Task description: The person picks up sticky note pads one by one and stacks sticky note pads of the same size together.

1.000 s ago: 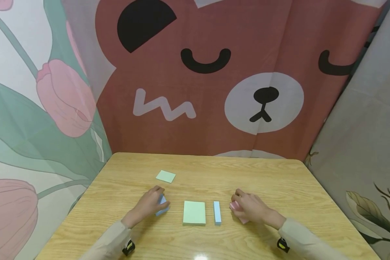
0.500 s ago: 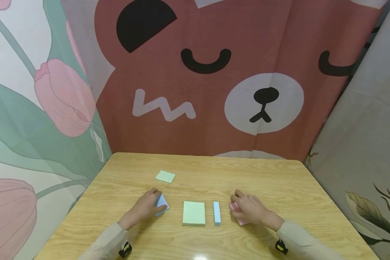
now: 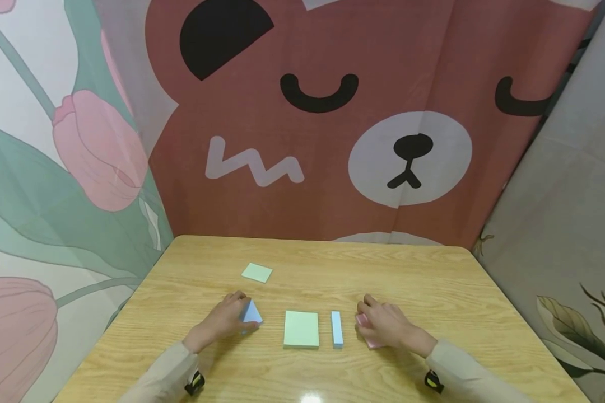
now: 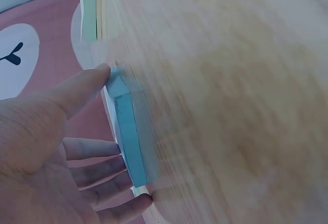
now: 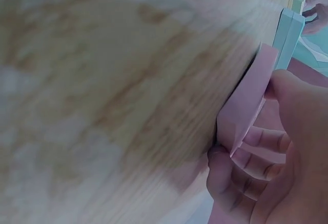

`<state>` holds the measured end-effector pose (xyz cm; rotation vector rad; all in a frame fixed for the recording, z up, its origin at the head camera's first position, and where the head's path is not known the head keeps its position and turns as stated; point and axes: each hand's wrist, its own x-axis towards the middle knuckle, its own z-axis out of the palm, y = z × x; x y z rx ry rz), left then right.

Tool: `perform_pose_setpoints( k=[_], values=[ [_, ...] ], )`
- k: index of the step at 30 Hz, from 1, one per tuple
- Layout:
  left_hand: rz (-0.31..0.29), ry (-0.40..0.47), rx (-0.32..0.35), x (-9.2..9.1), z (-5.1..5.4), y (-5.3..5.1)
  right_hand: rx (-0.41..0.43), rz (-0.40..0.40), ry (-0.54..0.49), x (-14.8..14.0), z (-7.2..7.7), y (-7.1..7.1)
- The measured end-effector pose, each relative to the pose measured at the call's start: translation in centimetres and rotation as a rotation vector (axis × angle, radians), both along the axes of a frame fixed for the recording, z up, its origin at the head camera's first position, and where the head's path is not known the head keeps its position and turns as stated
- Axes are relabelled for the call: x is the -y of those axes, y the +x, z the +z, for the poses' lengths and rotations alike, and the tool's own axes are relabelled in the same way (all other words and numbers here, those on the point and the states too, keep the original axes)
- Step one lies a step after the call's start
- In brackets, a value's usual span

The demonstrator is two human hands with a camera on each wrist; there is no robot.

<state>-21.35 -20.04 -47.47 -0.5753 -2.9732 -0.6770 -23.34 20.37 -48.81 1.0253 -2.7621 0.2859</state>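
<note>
On the left of the wooden table, my left hand (image 3: pixel 224 320) holds a blue sticky note pad (image 3: pixel 252 313) between thumb and fingers. From the left wrist view, the pad's long side edge (image 4: pixel 130 131) lies at the table surface, the thumb at one end and fingertips along the other. To the right, my right hand (image 3: pixel 388 323) grips a pink sticky note pad (image 5: pixel 248 96), its palm covering most of it in the head view. Between the hands lie a square light-green sticky note pad (image 3: pixel 301 330) and a narrow light-blue block (image 3: pixel 336 329), side by side and apart.
A smaller light-green sticky note pad (image 3: pixel 257 272) lies farther back, left of centre. Behind the table (image 3: pixel 408 268) hangs a cloth with a bear print (image 3: pixel 262 218). Flowered cloths (image 3: pixel 101 151) hang at the sides.
My left hand has shifted slightly left, and the blue pad in it has turned, showing more of its top face. The right hand and the pink pad have barely moved.
</note>
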Motion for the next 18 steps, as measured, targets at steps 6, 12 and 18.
perform_pose_setpoints(
  k=[6, 12, 18],
  values=[
    [0.004, -0.009, 0.007, 0.0, -0.1, -0.2, 0.021, 0.024, 0.017, -0.2, 0.3, 0.1],
    [0.022, -0.011, 0.025, 0.0, 0.1, -0.4, 0.065, 0.045, 0.015, -0.8, 0.6, -0.1],
    [0.029, -0.009, 0.037, -0.1, 0.3, -0.4, 0.116, 0.146, -0.044, -1.8, 0.9, -0.3]
  ],
)
